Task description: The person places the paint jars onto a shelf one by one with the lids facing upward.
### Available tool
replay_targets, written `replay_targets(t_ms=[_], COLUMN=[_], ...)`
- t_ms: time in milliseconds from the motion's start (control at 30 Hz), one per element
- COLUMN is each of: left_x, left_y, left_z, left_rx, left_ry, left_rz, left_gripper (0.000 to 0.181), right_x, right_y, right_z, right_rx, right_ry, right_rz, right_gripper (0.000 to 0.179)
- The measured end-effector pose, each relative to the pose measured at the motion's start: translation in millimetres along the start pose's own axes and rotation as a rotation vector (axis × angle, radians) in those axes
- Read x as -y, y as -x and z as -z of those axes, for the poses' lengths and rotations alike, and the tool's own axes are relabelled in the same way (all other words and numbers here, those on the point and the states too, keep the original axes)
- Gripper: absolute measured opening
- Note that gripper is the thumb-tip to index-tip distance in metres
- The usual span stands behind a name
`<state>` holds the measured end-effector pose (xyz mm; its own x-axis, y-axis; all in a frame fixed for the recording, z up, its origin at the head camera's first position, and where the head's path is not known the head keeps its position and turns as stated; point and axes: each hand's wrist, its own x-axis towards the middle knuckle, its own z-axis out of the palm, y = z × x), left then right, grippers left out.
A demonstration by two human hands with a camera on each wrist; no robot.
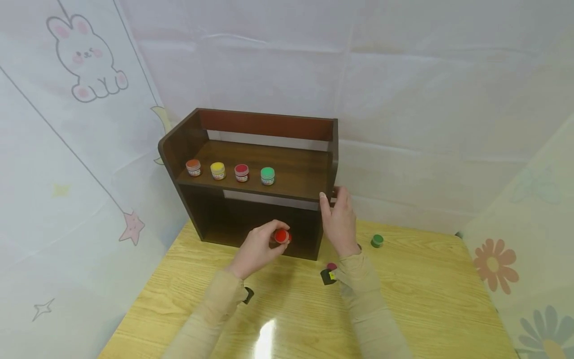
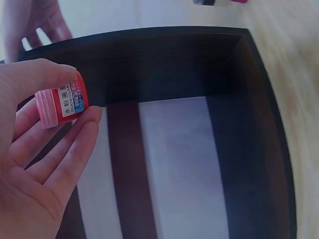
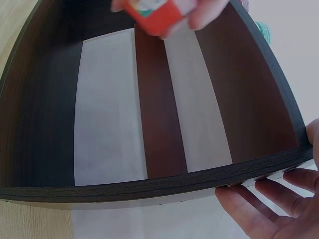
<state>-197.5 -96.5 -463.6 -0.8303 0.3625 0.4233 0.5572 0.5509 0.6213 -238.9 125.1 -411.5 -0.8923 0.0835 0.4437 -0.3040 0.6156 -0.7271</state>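
In the head view my left hand (image 1: 260, 247) pinches a small red paint jar (image 1: 281, 236) between thumb and fingers, in front of the lower compartment of a dark brown wooden shelf (image 1: 287, 192). The left wrist view shows the jar tipped sideways, its printed label (image 2: 71, 99) facing the camera. My right hand (image 1: 339, 222) grips the shelf's right side panel, thumb at the front edge. Its fingers (image 3: 239, 206) lie along the panel's outer face. On the upper board stand an orange jar (image 1: 193, 168), a yellow jar (image 1: 218, 171), a dark red jar (image 1: 241, 173) and a light green jar (image 1: 267, 176).
A dark green jar (image 1: 377, 241) stands on the wooden table (image 1: 426, 289), right of the shelf. Near my right wrist a magenta jar lid (image 1: 332, 266) shows, partly covered by the black wrist strap (image 1: 329, 276). A pale printed cloth (image 1: 426, 99) hangs behind the shelf.
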Motion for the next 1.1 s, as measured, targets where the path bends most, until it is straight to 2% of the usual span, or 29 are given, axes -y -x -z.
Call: replay_targets(t_ms=[167, 667, 1100], left_x=[-4.8, -22.8, -30.3], left_y=[-5.2, -26.2, -39.6], left_z=[5.9, 31.4, 38.3], left_rx=[-0.024, -0.082, -0.082], left_ry=[0.0, -0.038, -0.052], left_rz=[-0.022, -0.197, -0.245], left_gripper=[0.041, 0.034, 0.036], right_x=[0, 0, -2], right_y=[-0.1, -0.5, -0.2], right_z=[0, 0, -1], right_rx=[0.003, 0.007, -0.009], right_ry=[-0.006, -0.008, 0.005], right_rz=[-0.003, -0.025, 0.0], right_gripper=[0.047, 0.048, 0.049])
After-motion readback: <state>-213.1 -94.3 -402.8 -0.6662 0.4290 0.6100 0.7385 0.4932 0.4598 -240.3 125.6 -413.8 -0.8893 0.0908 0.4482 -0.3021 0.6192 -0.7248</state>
